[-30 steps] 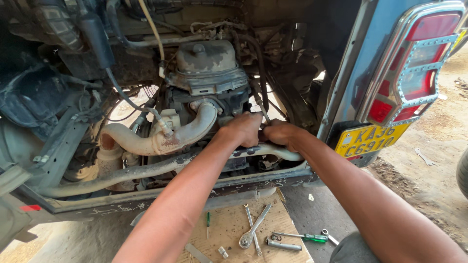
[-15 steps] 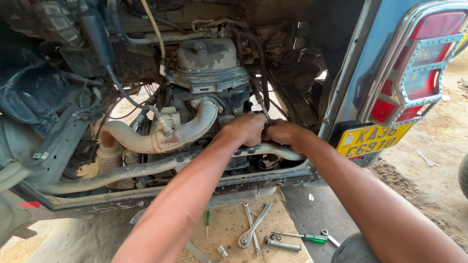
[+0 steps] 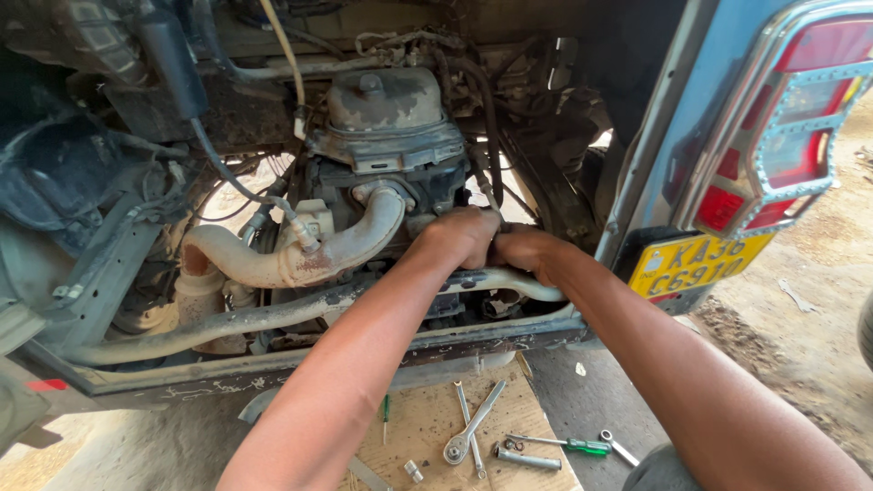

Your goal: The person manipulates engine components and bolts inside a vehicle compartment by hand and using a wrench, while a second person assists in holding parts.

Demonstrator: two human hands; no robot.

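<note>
Left to right. At the left edge sit dark housings and a black hose [image 3: 177, 64], partly cut off by the frame. Next comes the rusty exhaust pipe [image 3: 300, 259], curving up toward the engine block [image 3: 386, 118]; a second, longer pipe [image 3: 236, 320] runs beneath it toward the right.

The left hand [image 3: 464, 235] is closed in a fist low on the right flank of the block, knuckles toward the camera. The right hand [image 3: 527, 255] is pressed against it, fingers curled inward. Both bear on one spot behind the long pipe. What they grip is hidden by the hands themselves; it may be a small fastener or fitting, but I cannot tell.

Change over the last second: slight. Both hands remain at the same spot and the forearms hold the same line; only the view has shifted a little. The tools below are undisturbed. Judgement: the work at that point is still in hand, not released.

Below, on a cardboard sheet [image 3: 427, 427], lie a ratchet [image 3: 473, 435], a green-handled screwdriver [image 3: 568, 445] and a socket [image 3: 527, 459]. Far right: the tail lamp [image 3: 782, 127] and yellow plate [image 3: 696, 264], both clipped by the frame edge. Engine depths behind the hands are too dark to read.
</note>
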